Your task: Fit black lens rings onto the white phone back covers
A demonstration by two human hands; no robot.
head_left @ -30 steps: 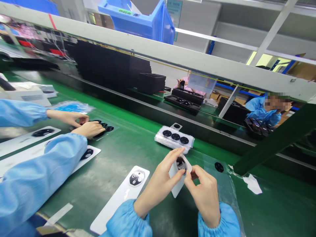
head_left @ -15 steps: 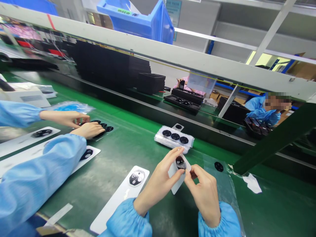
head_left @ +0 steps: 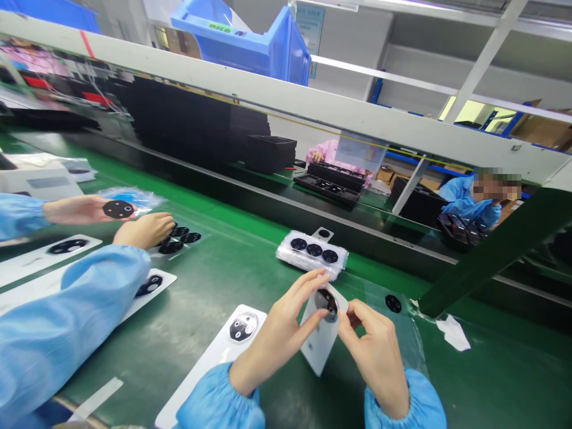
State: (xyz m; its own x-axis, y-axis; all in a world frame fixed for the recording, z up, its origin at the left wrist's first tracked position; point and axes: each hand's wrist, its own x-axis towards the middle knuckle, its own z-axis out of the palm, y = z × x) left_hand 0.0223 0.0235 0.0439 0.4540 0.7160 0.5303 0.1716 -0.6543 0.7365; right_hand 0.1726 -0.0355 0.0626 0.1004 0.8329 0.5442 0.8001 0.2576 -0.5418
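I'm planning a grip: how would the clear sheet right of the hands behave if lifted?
The clear sheet looks thin and see-through, so probably light. Its rippled edge suggests floppiness. The black disc on it might slide.

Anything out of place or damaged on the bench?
Minor: an irregular white scrap lies loose on the green benchtop at right, like litter; a pale, flat strip lies slantwise at lower left, possibly stray tape. No spill visible.

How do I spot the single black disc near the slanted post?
Across the green tabletop, find the slanted dark green post. Left of its foot, at the clear plastic sheet, is the black disc. It lies alone, unlike the row of three black discs.
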